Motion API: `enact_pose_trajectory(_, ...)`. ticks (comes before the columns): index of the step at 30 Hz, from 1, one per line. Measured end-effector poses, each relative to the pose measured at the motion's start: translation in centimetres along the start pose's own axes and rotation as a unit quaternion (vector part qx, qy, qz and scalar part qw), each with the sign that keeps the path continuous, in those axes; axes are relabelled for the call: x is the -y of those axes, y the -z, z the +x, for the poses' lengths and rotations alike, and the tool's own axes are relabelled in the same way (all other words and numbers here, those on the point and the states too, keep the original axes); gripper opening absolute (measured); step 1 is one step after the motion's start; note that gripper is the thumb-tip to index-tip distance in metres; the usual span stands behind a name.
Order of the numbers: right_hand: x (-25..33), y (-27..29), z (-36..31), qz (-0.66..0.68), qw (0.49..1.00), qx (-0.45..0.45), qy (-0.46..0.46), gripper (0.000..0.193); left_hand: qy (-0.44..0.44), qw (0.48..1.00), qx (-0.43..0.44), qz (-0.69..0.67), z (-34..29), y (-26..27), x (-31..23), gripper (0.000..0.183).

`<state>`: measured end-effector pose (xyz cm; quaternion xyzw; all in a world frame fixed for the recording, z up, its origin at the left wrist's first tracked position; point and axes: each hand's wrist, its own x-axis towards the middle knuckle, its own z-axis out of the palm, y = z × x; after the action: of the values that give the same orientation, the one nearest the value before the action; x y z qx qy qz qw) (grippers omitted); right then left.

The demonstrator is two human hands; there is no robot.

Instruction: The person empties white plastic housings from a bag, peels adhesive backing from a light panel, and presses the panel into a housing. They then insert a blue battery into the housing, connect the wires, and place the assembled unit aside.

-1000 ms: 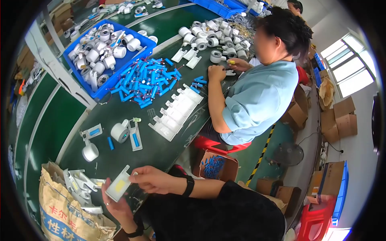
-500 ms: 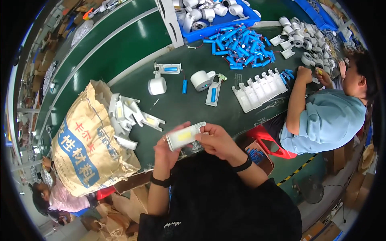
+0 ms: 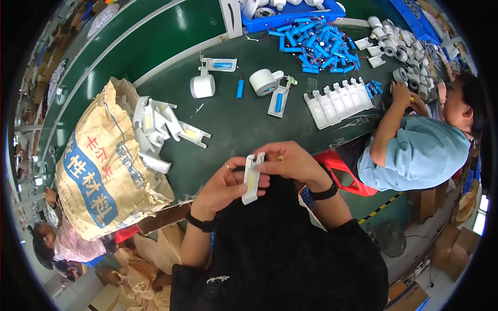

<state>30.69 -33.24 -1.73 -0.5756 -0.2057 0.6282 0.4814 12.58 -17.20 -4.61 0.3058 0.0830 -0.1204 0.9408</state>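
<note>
Held upright in front of my body is a white plastic casing (image 3: 252, 179) with a yellow strip inside and a notched upper end. My left hand (image 3: 220, 189) grips it from the left, thumb on its lower part and fingers behind. At the upper end, the thumb and fingertips of my right hand (image 3: 295, 165) pinch the casing; a small yellowish spot shows by those fingers. Further up the bench lie a loose blue battery cell (image 3: 240, 88), a round white lamp head (image 3: 264, 83) joined to an open casing, and another such lamp head (image 3: 202, 86).
At left, a large paper sack (image 3: 85, 171) stands against several loose white casings (image 3: 155, 122). A row of casings (image 3: 340, 103) lies right of centre, below a heap of blue cells (image 3: 316, 46) and a blue bin (image 3: 290, 18). A co-worker (image 3: 415, 150) sits at right.
The casing has turned from lying slanted to nearly upright and come closer to my body. My left hand has shifted its grip; my right hand has moved to the casing's upper end.
</note>
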Motion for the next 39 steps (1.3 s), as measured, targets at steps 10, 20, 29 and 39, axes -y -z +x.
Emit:
enact_pose_trajectory(10,-1.7,-3.8,-0.6,-0.383,0.791,-0.273,0.392,0.026,-0.104,0.980,-0.159,-0.051,1.6,0.0,0.5,0.064)
enact_pose_trajectory(20,-2.0,-4.1,-0.6,-0.407,0.768,-0.278,0.409,0.021,-0.085,0.983,-0.147,-0.066,1.7,-0.5,0.4,0.063)
enact_pose_trajectory(29,-2.2,-3.5,-0.8,-0.338,0.793,-0.327,0.387,0.019,-0.046,0.988,-0.138,-0.055,3.0,-1.0,0.1,0.063)
enact_pose_trajectory(39,-4.0,5.1,-8.9,0.038,0.745,-0.588,0.313,0.010,-0.049,0.977,-0.208,-0.023,15.4,-5.0,3.4,0.057)
